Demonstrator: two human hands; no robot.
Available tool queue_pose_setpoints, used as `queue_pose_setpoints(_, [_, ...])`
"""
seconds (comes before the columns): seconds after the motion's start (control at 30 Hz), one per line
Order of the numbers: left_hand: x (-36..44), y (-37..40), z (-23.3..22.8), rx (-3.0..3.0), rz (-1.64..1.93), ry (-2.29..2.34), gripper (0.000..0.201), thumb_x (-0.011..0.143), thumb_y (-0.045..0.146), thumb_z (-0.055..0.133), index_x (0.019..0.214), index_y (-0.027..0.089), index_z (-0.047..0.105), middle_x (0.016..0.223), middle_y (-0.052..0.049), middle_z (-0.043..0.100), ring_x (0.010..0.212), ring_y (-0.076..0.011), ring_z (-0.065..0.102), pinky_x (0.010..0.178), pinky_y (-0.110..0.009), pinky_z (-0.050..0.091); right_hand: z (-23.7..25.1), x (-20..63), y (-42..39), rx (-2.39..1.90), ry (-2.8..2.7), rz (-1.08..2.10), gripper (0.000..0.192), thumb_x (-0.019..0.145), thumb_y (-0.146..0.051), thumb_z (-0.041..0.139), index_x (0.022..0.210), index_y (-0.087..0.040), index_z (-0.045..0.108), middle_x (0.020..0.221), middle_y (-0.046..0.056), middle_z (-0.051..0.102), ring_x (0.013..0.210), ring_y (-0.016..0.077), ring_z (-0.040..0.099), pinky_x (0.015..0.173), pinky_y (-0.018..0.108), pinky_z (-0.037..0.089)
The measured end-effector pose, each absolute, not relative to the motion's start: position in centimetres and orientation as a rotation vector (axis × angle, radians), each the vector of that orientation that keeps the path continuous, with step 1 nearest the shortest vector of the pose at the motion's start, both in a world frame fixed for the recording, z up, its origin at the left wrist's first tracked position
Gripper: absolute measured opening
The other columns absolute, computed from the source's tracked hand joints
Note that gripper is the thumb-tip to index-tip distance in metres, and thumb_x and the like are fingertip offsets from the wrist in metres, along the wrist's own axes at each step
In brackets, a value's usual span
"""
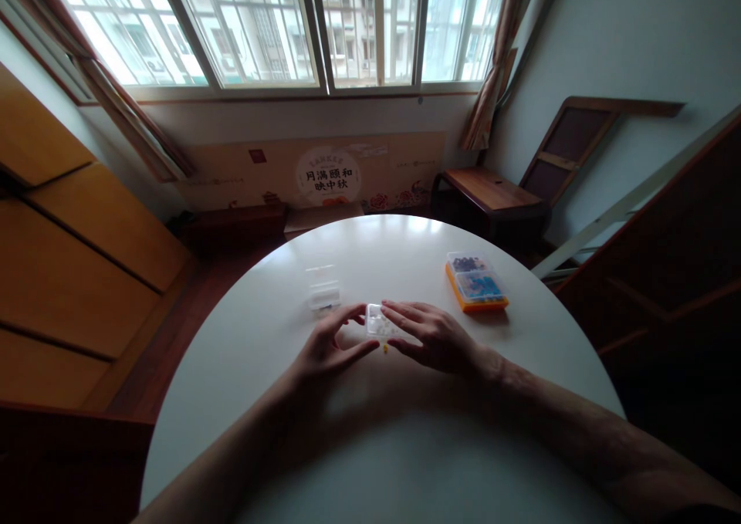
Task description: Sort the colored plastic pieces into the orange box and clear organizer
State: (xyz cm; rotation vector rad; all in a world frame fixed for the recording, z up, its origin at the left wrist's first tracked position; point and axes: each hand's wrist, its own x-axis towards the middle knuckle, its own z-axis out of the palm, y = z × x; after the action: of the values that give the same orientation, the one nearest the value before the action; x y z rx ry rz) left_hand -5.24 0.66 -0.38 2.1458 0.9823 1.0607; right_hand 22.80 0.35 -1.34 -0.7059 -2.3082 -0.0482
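A small clear plastic box (380, 323) with pale bits inside rests on the round white table between my two hands. My left hand (329, 344) holds it from the left, with fingers at the far corner and thumb along the near edge. Across its top right lie the outstretched fingers of my right hand (431, 334), and the thumb is by the near edge, so that this hand grips the box too and hides its right end. Just in front of the box is a tiny yellow piece (385, 348).
Beyond my left hand stands an open clear case (324, 294), its lid tilted back. An orange box (485, 305) with a clear lid and dark and blue pieces sits at the right on the white table (370, 462). A wooden chair (492, 190) is behind the table.
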Motion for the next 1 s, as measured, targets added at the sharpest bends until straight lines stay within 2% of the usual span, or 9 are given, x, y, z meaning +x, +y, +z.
queue_pose_setpoints(0.2, [-5.18, 0.43, -0.38, 2.176, 1.093, 0.974, 0.049, 0.096, 0.042, 0.085, 0.138, 0.02, 0.073, 0.124, -0.01, 0.081, 0.107, -0.026, 0.076, 0.102, -0.042, 0.063, -1.23, 22.17, 0.11, -0.662, -2.327, -0.278, 0.05, 0.113, -0.03, 0.06, 0.159, -0.01, 0.055, 0.147, 0.021, 0.073, 0.124, 0.0324, 0.078, 0.104, 0.047, 0.069])
queue_pose_setpoints(0.4, [-4.79, 0.24, -0.23, 2.161, 1.112, 0.935, 0.045, 0.097, 0.04, 0.084, 0.136, 0.02, 0.075, 0.124, -0.011, 0.081, 0.105, -0.0254, 0.077, 0.098, -0.04, 0.064, -1.4, 21.94, -0.32, -0.663, -2.315, -0.329, 0.046, 0.113, -0.027, 0.059, 0.153, -0.005, 0.059, 0.142, 0.023, 0.075, 0.122, 0.033, 0.078, 0.102, 0.046, 0.07])
queue_pose_setpoints(0.7, [-4.81, 0.29, -0.26, 2.155, 1.084, 0.947, 0.046, 0.097, 0.04, 0.084, 0.137, 0.019, 0.074, 0.124, -0.011, 0.08, 0.109, -0.0265, 0.077, 0.1, -0.041, 0.064, -1.49, 21.96, -0.38, -0.662, -2.299, -0.327, 0.044, 0.116, -0.026, 0.053, 0.155, -0.006, 0.058, 0.142, 0.022, 0.076, 0.13, 0.0312, 0.077, 0.108, 0.044, 0.068])
queue_pose_setpoints(1.0, [-4.92, 0.32, -0.4, 2.189, 1.08, 0.958, 0.047, 0.098, 0.039, 0.082, 0.138, 0.018, 0.073, 0.126, -0.012, 0.08, 0.109, -0.0266, 0.077, 0.103, -0.044, 0.063, -1.77, 21.99, -0.43, -0.696, -2.306, -0.287, 0.044, 0.115, -0.025, 0.055, 0.155, -0.007, 0.06, 0.145, 0.022, 0.074, 0.134, 0.0317, 0.075, 0.112, 0.044, 0.067])
